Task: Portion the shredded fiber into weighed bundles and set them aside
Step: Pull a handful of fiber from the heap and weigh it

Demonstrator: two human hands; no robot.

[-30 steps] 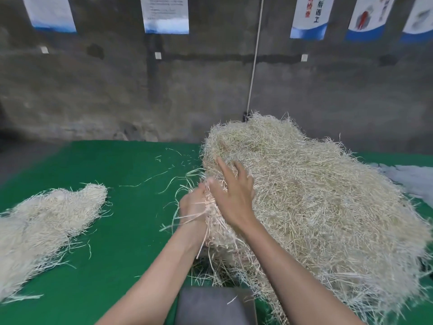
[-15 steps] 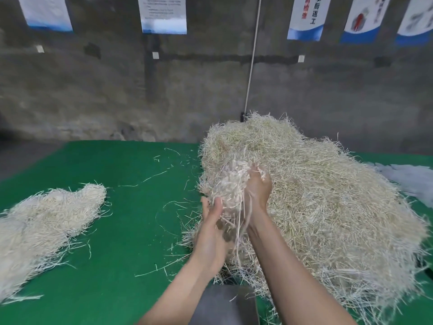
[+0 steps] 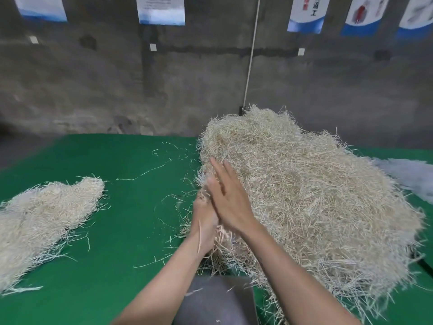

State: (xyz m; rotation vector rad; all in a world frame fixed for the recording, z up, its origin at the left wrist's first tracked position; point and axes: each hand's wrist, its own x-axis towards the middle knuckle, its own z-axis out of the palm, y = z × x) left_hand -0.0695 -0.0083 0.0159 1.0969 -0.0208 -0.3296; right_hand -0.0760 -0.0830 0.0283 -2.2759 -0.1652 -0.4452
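Bare concrete wall [image 3: 93, 78] behind, hung with posters [image 3: 161, 10]; in front, a green table [image 3: 117, 231]. On its right half, a big heap of shredded fiber [image 3: 316, 195], barely dented by the look of it. At far left, well apart, a smaller pile [image 3: 42, 214], probably portions already set aside. Most of the job judged left to do.

At the heap's near-left flank, right hand [image 3: 230, 200] flat, fingers straight, pressed on the strands. Just under it, left hand [image 3: 204, 216], half hidden and blurred; grip impossible to tell.

Between the piles, loose strands [image 3: 140, 175] scattered. At the near edge, a grey slab [image 3: 218, 301], maybe the scale, its far edge under the heap's fringe. Past the heap at right, white fluff [image 3: 405, 174].
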